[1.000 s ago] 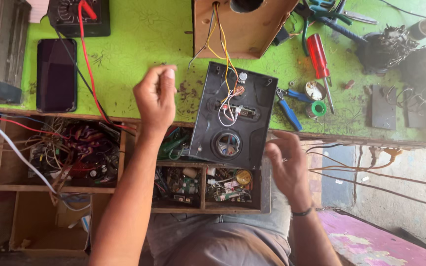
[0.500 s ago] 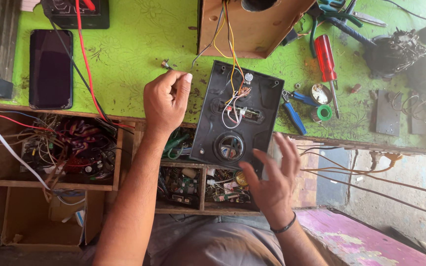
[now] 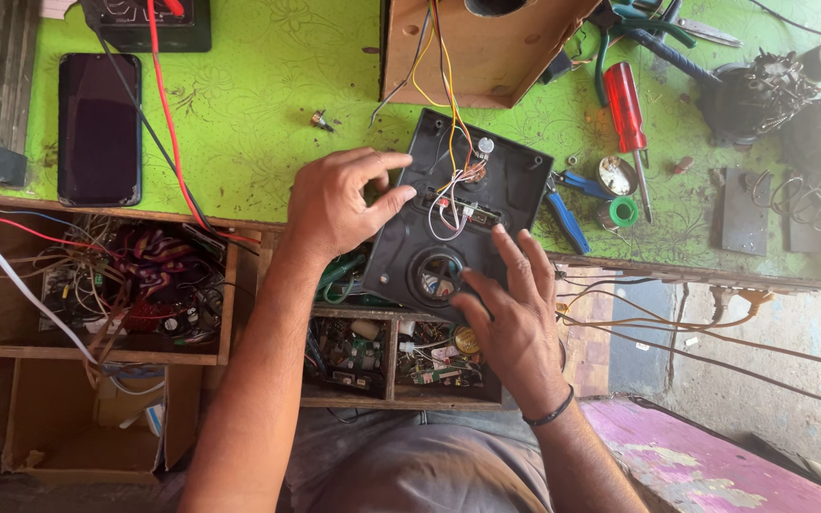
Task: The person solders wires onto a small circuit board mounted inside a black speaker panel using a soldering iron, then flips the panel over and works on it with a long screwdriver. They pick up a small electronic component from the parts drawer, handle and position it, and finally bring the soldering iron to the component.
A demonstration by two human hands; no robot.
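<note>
A black plastic panel lies tilted over the front edge of the green bench. It carries a small round speaker and a knot of red, white and yellow wires, and the wires run up into a wooden box. My left hand grips the panel's left edge between thumb and curled fingers. My right hand rests on the panel's lower right corner. Its fingers are spread and its thumb is beside the speaker.
A dark phone and a meter with a red lead lie at the left. A red screwdriver, blue pliers, a green roll and dark parts sit at the right. Open wooden drawers of wires and parts are below.
My left hand came down from above the bench onto the panel's left edge. My right hand moved up from under the lower corner onto the panel's face.
</note>
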